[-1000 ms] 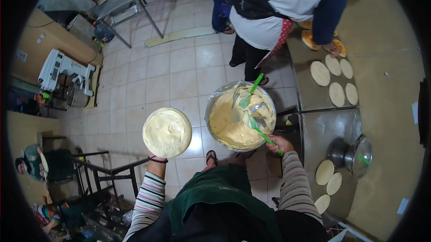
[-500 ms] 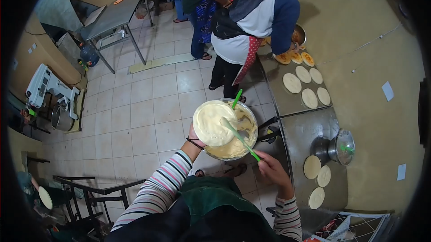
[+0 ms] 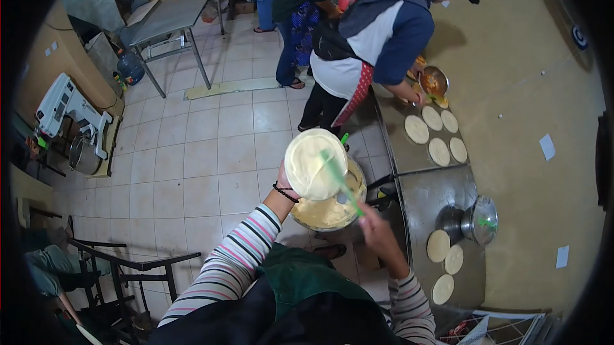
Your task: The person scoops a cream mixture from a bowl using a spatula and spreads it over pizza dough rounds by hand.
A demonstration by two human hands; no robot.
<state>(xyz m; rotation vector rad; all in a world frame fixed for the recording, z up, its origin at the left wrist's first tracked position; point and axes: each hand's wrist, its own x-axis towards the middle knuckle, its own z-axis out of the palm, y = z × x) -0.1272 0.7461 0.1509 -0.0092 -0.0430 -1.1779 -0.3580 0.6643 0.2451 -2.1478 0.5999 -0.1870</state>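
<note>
My left hand (image 3: 285, 182) holds a round flat cake (image 3: 310, 169) covered with pale cream, partly above a large bowl (image 3: 326, 214) of yellowish cream. Closed round the handle of a green spatula (image 3: 343, 184) is my right hand (image 3: 376, 228), blurred by motion. The spatula's blade lies over the cream on the cake's top. A second green handle (image 3: 345, 138) sticks up behind the cake at the bowl's far side. The cake hides the underside fingers of my left hand and part of the bowl.
At the right, a metal table (image 3: 435, 201) bears several pale discs and a metal bowl (image 3: 480, 220). A co-worker (image 3: 377, 38) leans over its far end beside a pan of red sauce (image 3: 433, 81). Black metal frames (image 3: 137, 265) stand at lower left, a mixer (image 3: 70, 114) farther left.
My left hand has carried the cake rightward to the bowl. The spatula has left the bowl's cream and moved onto the cake. The co-worker's hand has shifted near the discs.
</note>
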